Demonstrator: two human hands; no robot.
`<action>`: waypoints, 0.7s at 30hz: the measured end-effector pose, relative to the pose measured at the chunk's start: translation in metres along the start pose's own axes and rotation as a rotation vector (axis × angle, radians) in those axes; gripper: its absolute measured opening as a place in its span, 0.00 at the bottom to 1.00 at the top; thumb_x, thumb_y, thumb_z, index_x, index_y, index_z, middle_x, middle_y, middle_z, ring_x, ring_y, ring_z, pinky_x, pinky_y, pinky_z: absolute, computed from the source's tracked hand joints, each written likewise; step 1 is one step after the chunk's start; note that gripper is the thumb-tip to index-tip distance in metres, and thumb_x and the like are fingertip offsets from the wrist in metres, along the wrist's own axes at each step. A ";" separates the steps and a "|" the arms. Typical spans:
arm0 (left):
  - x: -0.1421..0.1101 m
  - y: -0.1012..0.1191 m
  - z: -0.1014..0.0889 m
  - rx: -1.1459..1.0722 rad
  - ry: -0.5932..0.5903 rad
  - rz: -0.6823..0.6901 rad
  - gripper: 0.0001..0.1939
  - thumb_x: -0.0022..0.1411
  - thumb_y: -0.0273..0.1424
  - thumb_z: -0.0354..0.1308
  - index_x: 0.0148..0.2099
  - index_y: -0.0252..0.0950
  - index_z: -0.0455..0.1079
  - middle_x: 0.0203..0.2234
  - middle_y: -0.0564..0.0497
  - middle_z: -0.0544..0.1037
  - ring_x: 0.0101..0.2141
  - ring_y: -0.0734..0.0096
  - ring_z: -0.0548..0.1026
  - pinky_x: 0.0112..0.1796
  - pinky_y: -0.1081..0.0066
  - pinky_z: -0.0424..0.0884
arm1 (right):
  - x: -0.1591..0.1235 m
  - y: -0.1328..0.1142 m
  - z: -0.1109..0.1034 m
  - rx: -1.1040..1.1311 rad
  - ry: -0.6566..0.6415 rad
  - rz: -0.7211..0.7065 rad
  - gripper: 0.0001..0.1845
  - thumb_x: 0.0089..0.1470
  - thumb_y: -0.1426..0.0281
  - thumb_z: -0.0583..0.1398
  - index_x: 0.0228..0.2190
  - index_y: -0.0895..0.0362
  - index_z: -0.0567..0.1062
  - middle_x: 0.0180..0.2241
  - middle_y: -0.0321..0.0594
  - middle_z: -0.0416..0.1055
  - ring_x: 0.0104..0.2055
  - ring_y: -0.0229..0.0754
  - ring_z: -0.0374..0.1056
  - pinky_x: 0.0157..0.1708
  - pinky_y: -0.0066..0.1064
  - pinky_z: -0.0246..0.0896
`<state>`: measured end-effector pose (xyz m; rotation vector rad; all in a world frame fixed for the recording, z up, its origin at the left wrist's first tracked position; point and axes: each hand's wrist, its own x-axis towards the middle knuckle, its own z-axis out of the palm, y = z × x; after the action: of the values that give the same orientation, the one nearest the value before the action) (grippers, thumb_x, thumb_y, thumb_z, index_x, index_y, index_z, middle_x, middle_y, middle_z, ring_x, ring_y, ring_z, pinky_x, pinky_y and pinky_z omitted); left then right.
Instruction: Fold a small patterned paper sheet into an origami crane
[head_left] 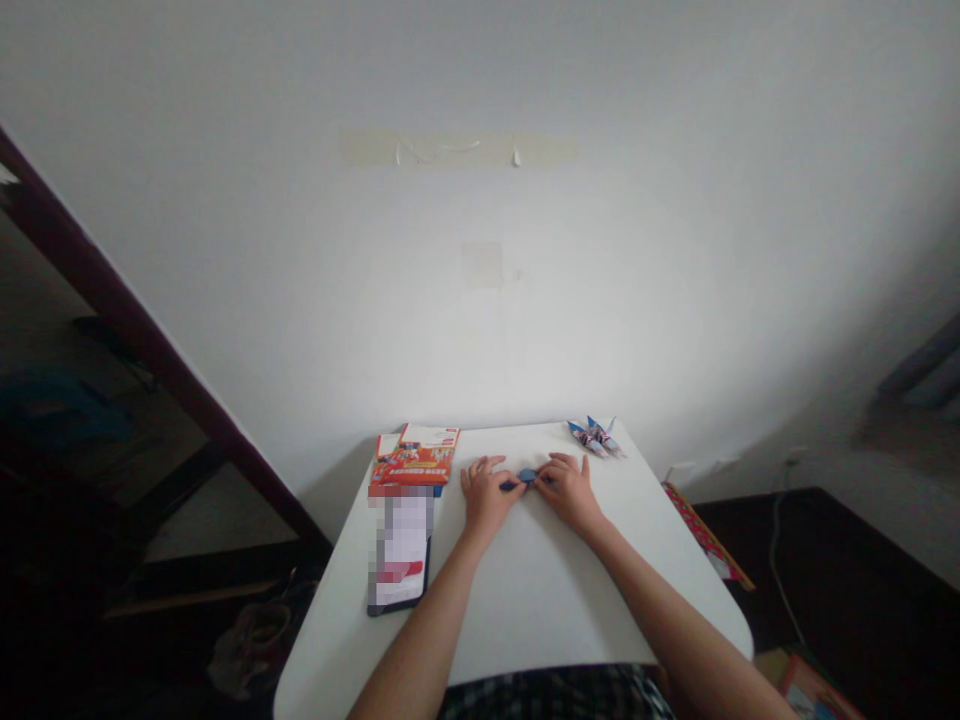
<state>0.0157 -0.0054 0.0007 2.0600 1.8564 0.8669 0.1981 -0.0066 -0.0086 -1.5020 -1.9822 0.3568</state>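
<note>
Between my two hands is a small piece of folded blue paper [527,476], low over the white table [540,600]. My left hand [486,497] pinches its left end between thumb and forefinger, the other fingers spread out. At its right end, the fingertips of my right hand [568,492] close on the paper. The folds under my fingers are hidden. Beyond my right hand, at the table's far right corner, sit folded paper cranes [596,437] in blue, white and red.
Orange and white printed packets [415,458] lie at the far left of the table. In front of them rests a phone [403,550] with a blurred screen. A white wall [480,350] rises behind the far edge. A cable [776,545] hangs down at the right.
</note>
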 end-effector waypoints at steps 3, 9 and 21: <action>0.000 0.002 -0.001 0.011 0.015 -0.005 0.06 0.57 0.37 0.67 0.39 0.50 0.82 0.58 0.54 0.75 0.63 0.52 0.62 0.64 0.47 0.52 | 0.001 -0.001 0.002 -0.005 0.016 0.023 0.13 0.63 0.63 0.56 0.32 0.51 0.79 0.45 0.40 0.79 0.63 0.53 0.60 0.64 0.71 0.25; 0.002 0.001 0.003 0.065 0.013 0.000 0.11 0.58 0.40 0.66 0.45 0.54 0.82 0.60 0.54 0.74 0.62 0.50 0.62 0.63 0.48 0.53 | 0.003 -0.001 0.005 -0.035 0.040 0.026 0.14 0.63 0.63 0.57 0.30 0.52 0.79 0.43 0.42 0.79 0.64 0.55 0.58 0.64 0.71 0.25; 0.004 0.002 0.004 0.110 -0.009 -0.020 0.12 0.57 0.41 0.67 0.45 0.54 0.81 0.60 0.52 0.72 0.62 0.50 0.62 0.63 0.46 0.53 | 0.005 -0.004 0.006 -0.108 0.047 0.047 0.12 0.61 0.64 0.58 0.30 0.52 0.78 0.42 0.42 0.78 0.64 0.56 0.56 0.65 0.69 0.26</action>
<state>0.0193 -0.0007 -0.0001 2.1006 1.9577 0.7654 0.1905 -0.0027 -0.0090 -1.6113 -1.9588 0.2352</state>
